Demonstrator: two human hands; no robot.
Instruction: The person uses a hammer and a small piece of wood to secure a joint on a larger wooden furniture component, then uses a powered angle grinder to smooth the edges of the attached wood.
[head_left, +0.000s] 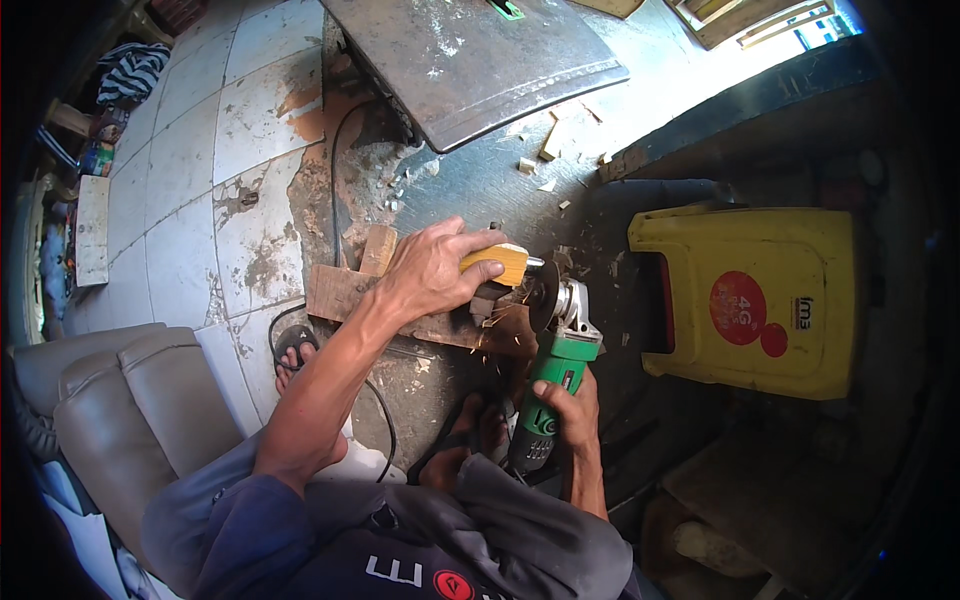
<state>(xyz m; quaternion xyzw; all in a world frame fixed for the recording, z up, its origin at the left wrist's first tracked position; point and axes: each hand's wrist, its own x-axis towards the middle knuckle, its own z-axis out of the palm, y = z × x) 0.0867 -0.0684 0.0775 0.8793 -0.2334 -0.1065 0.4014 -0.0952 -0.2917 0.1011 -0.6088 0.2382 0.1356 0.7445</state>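
Left hand (440,265) is pinching a blocky yellow handle (495,266) with a silvery metal shank (536,263), just beside the dark round disc (546,297); right hand (574,405) is wrapping a green-and-black angle grinder (566,372). Sparks (489,323) are showing; bracing both wrists, pressing lightly likely serves best.

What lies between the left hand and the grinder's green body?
In the head view, the yellow handle held in the left hand comes first, then its short metal end, then the dark disc of the grinder.
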